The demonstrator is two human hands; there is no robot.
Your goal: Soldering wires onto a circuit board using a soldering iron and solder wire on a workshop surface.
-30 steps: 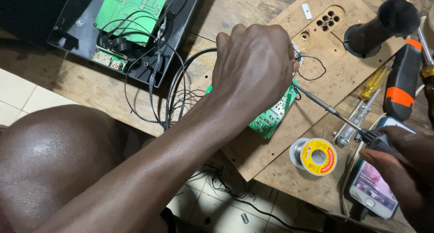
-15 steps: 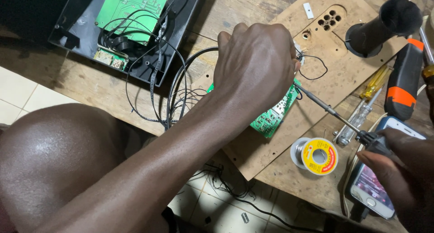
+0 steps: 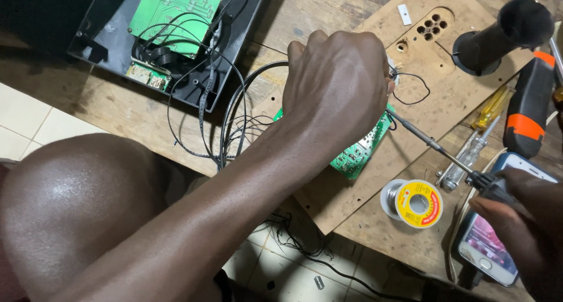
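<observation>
On the plywood board, keep left hand clamped on green circuit board, right hand gripping soldering iron, tip steady at the joint.

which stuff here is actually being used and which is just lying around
In use:
left hand on the small green circuit board
right hand holding the soldering iron

Lying about:
solder spool
phone
yellow screwdriver
clear screwdriver
black case with larger green board
</observation>
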